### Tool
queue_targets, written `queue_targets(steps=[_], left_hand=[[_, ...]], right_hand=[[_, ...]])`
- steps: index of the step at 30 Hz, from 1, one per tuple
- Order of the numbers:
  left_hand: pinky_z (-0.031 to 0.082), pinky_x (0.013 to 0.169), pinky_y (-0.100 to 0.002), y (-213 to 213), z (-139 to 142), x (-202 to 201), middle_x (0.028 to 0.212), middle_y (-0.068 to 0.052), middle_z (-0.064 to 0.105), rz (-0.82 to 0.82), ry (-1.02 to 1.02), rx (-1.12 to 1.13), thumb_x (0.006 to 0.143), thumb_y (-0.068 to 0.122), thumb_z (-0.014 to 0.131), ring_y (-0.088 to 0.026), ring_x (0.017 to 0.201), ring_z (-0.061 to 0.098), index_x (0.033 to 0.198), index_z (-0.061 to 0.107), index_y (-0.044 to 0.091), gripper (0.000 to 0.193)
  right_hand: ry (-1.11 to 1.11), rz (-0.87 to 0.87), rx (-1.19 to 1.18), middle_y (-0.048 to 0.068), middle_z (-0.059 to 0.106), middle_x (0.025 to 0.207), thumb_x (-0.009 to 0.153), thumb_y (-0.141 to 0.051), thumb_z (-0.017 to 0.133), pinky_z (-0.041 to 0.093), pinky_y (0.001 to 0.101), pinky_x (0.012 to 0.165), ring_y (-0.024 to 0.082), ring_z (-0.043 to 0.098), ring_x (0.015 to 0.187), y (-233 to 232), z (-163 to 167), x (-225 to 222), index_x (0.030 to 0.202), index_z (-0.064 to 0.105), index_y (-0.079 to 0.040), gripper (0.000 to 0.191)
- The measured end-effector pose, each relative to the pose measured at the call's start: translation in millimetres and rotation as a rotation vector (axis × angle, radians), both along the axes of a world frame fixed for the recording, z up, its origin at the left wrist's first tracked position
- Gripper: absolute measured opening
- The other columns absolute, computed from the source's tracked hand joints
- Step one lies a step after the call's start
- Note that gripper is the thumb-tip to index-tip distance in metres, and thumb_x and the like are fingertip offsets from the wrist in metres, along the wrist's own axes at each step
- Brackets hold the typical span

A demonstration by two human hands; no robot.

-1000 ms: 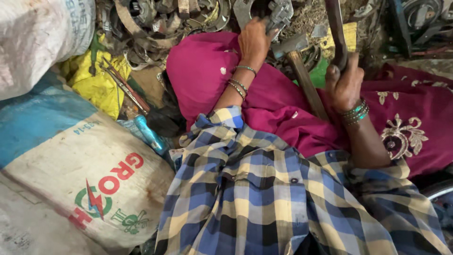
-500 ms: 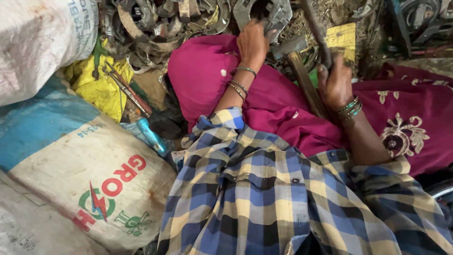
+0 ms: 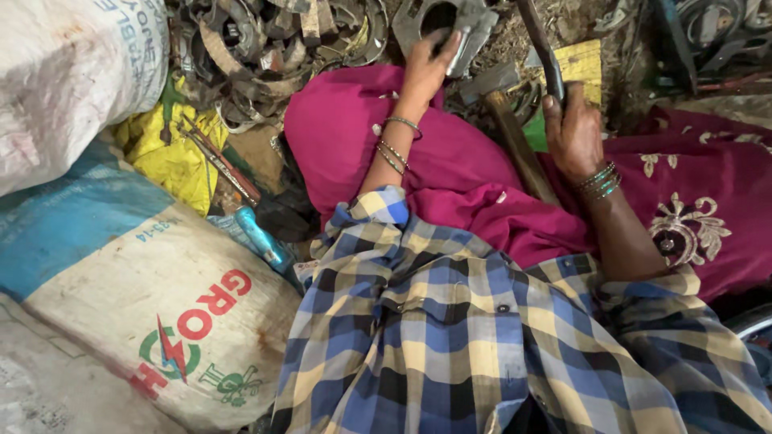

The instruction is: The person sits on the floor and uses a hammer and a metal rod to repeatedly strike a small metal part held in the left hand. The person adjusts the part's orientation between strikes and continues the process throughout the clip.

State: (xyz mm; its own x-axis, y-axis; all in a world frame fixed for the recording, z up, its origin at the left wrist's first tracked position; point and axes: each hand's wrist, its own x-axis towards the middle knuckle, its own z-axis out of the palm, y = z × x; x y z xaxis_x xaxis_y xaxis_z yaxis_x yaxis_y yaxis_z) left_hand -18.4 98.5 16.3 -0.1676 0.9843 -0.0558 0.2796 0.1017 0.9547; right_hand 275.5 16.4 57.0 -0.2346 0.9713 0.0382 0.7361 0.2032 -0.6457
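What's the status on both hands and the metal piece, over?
Left hand gripping grey metal piece on the scrap heap. Right hand closed on dark tool handle, raised. Wooden-handled hammer lying between the hands on magenta cloth.

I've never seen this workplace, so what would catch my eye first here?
Probably the bright magenta cloth across the lap in the middle. Above it, the left hand grips a grey metal part by the scrap metal pile, while the right hand holds a dark tool handle. Big printed sacks fill the left side.
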Motion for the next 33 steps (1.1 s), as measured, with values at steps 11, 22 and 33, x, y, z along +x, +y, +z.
queue_targets(steps=[11,22,33], left_hand=[[0.055,0.081,-0.048,-1.0,6.8,1.2,0.101,-0.021,0.072,0.191,0.430,0.065,0.094,0.049,0.064,-0.045,0.096,0.069,0.112,0.069,0.004,0.049],[0.054,0.088,-0.050,-6.7,0.2,-0.1,0.112,-0.020,0.067,0.218,0.511,0.132,0.092,0.025,0.078,-0.043,0.104,0.066,0.118,0.067,0.004,0.036],[0.051,0.092,-0.045,-12.9,-2.4,7.1,0.107,-0.016,0.067,0.031,0.760,0.121,0.070,0.009,0.083,-0.038,0.103,0.062,0.110,0.063,0.004,0.046]], right_hand=[[-0.028,0.081,-0.003,0.031,0.059,0.079,0.117,-0.023,0.058,0.044,0.0604,0.065,0.053,0.058,0.073,-5.2,-7.5,-5.5,0.115,0.048,0.003,0.029],[-0.005,0.073,-0.007,0.032,0.060,0.079,0.115,-0.023,0.058,0.043,0.0603,0.064,0.054,0.058,0.073,-2.5,7.5,-10.3,0.116,0.049,0.004,0.028],[0.035,0.056,0.040,0.027,0.058,0.074,0.117,-0.018,0.059,0.042,0.0559,0.059,0.048,0.057,0.064,-2.9,-0.3,-6.5,0.115,0.050,0.003,0.022]])
